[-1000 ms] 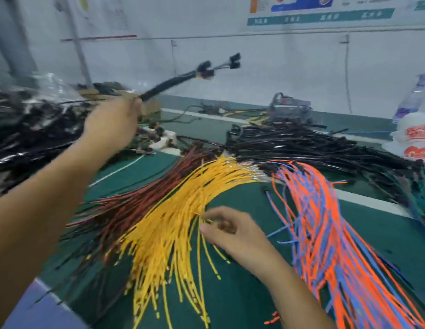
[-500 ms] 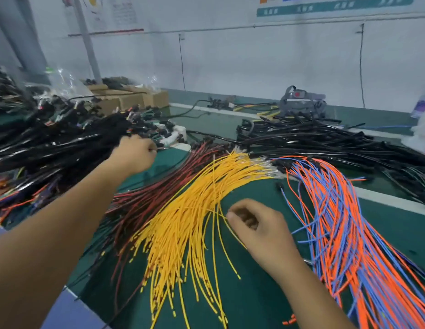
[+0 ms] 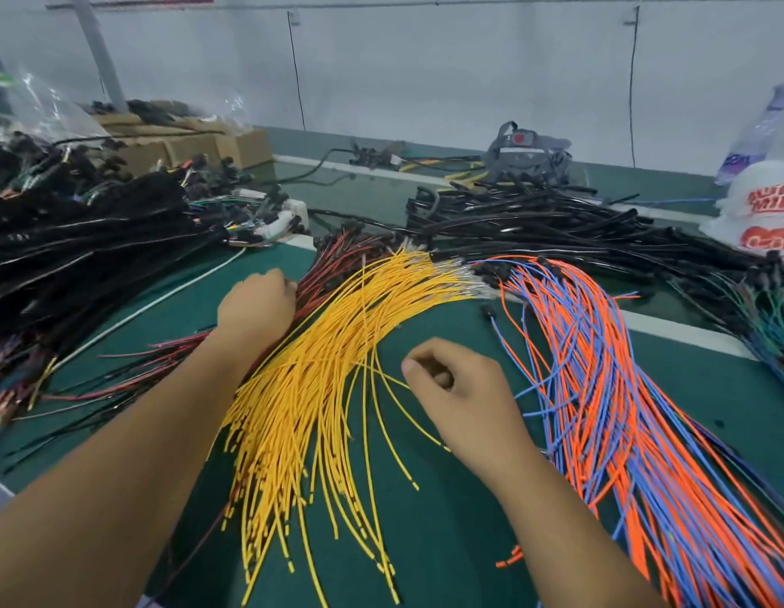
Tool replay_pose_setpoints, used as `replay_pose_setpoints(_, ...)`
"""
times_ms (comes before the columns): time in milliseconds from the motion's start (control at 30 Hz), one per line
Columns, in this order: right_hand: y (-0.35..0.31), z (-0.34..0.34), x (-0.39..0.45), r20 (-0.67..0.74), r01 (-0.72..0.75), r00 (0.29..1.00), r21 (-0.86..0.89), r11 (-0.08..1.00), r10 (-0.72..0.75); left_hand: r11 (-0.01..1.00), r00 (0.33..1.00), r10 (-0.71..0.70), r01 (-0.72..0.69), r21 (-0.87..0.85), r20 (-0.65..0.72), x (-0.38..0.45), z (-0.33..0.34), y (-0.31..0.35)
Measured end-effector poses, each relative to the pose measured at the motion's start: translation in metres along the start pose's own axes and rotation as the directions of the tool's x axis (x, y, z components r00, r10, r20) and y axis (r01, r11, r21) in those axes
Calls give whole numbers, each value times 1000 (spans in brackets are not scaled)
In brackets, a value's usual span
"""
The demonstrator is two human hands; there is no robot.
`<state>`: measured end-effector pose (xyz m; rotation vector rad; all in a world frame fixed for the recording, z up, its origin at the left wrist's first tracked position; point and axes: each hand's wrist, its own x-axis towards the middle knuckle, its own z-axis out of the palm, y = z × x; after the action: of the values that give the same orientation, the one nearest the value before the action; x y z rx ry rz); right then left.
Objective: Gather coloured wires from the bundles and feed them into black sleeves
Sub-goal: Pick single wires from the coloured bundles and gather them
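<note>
Green bench (image 3: 425, 541) carries fanned bundles: dark red wires (image 3: 337, 265), yellow wires (image 3: 320, 388), orange and blue wires (image 3: 600, 388). Black sleeves (image 3: 535, 221) lie heaped beyond. Left hand (image 3: 256, 307) rests on the dark red wires, grip hidden. Right hand (image 3: 460, 388) pinches one yellow wire (image 3: 383, 399), fingers curled.

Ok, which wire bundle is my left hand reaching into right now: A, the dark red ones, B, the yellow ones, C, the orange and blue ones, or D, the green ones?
A: the left hand sits on the dark red wires, just left of the yellow wires, while the right hand pinches a single yellow wire.
</note>
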<state>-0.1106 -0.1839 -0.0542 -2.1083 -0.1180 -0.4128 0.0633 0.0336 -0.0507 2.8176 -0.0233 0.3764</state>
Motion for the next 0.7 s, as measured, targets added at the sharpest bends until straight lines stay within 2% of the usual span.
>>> replay_pose_setpoints(100,0,-1,0,3,-7,1000,-2,1000,7,996,997,-41,36,-87,-58,-2,0,-1)
replay_pose_setpoints(233,1,-1,0,-5,-17,1000,11,1000,17,943,985,-146,112,-312,-90,-3,-1,-6)
replay_pose_setpoints(367,0,-1,0,-26,-18,999,51,999,19,904,958,-161,48,-424,-235,-11,-6,-3)
replay_pose_setpoints(467,-2,-1,0,-62,-27,998,103,994,34,870,956,-26,-123,-478,-292,-20,-11,7)
replay_pose_setpoints(567,-5,-3,2,-106,-71,989,240,968,99,800,952,139,-270,-535,-272,-34,-19,29)
replay_pose_setpoints(633,-6,-6,7,-139,-123,972,373,920,187,774,942,240,-331,-541,-233,-46,-27,50)
replay_pose_setpoints(700,-6,-11,12,-154,-166,946,525,835,285,759,902,396,-427,-492,-171,-62,-34,75)
